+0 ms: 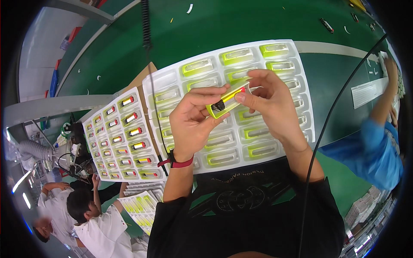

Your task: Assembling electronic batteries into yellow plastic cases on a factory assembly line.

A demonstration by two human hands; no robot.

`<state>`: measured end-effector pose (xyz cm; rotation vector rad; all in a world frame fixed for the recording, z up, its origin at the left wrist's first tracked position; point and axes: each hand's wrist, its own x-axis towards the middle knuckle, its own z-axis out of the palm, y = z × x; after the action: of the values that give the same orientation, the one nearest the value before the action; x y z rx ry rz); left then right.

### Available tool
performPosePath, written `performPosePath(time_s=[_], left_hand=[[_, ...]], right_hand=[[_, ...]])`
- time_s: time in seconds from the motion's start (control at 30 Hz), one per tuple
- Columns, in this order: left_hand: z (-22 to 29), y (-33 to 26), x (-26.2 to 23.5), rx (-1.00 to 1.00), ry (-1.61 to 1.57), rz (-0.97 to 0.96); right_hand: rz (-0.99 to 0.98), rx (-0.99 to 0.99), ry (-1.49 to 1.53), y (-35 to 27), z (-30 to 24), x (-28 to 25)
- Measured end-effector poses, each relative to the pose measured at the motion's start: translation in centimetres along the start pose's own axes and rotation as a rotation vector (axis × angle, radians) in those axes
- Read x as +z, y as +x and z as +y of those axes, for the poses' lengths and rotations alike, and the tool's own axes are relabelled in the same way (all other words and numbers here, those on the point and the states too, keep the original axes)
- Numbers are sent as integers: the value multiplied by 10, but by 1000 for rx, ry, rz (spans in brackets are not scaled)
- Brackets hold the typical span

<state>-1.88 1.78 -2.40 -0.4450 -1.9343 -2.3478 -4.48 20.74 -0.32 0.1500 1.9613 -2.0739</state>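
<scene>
Yellow-green plastic frames the small part (226, 102) we hold up between both hands, above the large white tray (301, 92) on the green table (241, 21). Our left hand (195, 122) is closed around its lower end, thumb on top, and our right hand (269, 101) pinches its upper end between thumb and fingertips (a red stripe shows there). White pockets below us hold more yellow-green frames. To the left lies a second tray (92, 124) of small cells with red ends. A person in a blue sleeve (378, 150) stands at our right, and others in white sit at lower left.
</scene>
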Motion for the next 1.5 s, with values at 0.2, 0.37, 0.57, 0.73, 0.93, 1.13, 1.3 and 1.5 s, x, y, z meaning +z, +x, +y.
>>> performPosePath(time_s=[0.2, 0.37, 0.57, 0.73, 0.93, 1.13, 1.3, 1.5], left_hand=[[18, 1, 11, -287, 111, 66], [17, -4, 10, -344, 314, 83], [13, -14, 24, -329, 501, 121], [14, -11, 11, -430, 453, -59], [13, -21, 10, -315, 655, -62], [29, -18, 2, -157, 841, -66], [48, -8, -57, -255, 763, -132], [23, 23, -146, -356, 885, 254]], right_hand=[[-44, -72, 183, 1, 11, 2], [-101, -396, -253, -5, 1, -7], [-150, -591, -575, -7, 6, -16], [-391, -598, -811, -9, 6, -34], [-363, -703, -925, -12, 23, -25], [-289, -738, -783, -3, 25, -10], [-359, -681, -714, 0, 3, 4], [-188, -653, -820, 19, 0, -28]])
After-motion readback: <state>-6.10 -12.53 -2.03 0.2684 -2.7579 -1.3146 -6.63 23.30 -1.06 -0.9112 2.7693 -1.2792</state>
